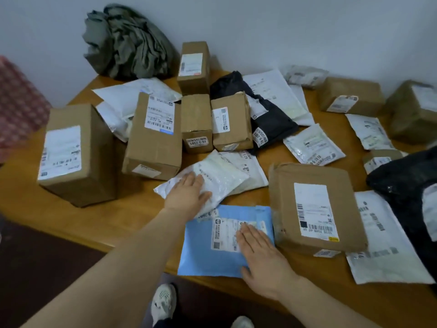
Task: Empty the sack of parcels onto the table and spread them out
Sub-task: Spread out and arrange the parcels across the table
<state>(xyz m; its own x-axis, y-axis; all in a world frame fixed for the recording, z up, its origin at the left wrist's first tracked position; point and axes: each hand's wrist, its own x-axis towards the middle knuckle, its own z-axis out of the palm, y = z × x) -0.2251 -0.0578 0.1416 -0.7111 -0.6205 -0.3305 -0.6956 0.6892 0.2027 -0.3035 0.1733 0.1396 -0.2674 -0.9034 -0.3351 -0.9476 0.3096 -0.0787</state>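
Flat, fingers straight, left hand (189, 195) is pressing a white mailer (220, 178); right hand (260, 254) is resting spread on the near blue mailer (203, 252) at the table (71, 218) edge.

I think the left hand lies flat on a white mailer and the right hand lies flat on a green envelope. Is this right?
Not quite: the head view shows the envelope under the right hand is blue, not green. The left hand does lie flat on the white mailer.

sack (127, 42) grey-green | mailer (212, 252) blue | boxes (78, 155) brown | table (71, 221) tan
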